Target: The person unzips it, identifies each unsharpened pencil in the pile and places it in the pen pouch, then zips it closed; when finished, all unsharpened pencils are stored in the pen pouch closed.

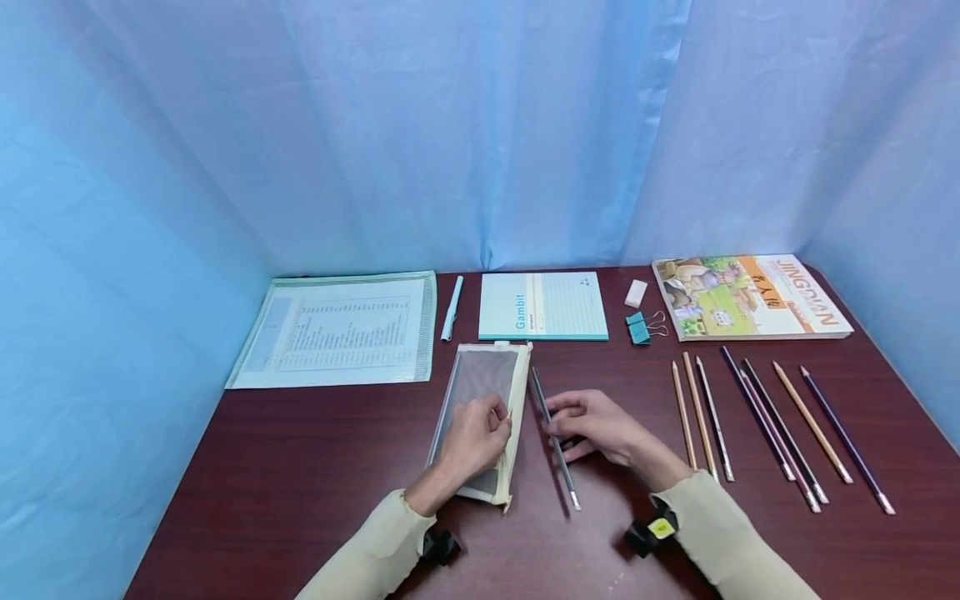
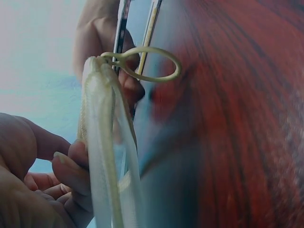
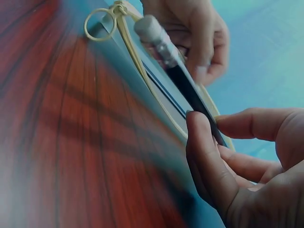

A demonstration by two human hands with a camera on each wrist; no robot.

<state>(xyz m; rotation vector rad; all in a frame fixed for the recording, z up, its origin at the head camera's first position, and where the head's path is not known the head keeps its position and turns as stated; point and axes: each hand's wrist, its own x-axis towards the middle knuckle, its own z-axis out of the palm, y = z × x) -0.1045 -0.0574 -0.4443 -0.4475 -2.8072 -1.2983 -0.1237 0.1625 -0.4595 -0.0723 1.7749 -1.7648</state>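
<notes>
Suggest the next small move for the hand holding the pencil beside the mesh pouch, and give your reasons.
Probably angle the pencil toward the mesh pencil pouch and slide it in. The right hand pinches it right beside the pouch's edge, while the left hand holds the pouch down on the table. Whether the zip is open is unclear.

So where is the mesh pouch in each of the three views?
Head: the pouch lies at table centre, under the left hand.
Left wrist: seen edge-on at left centre, its zipper ring on top.
Right wrist: its cream edge runs down from the top, behind the pencil in the right hand.
Shared landmark: the zipper ring, also at upper left in the right wrist view.
</notes>
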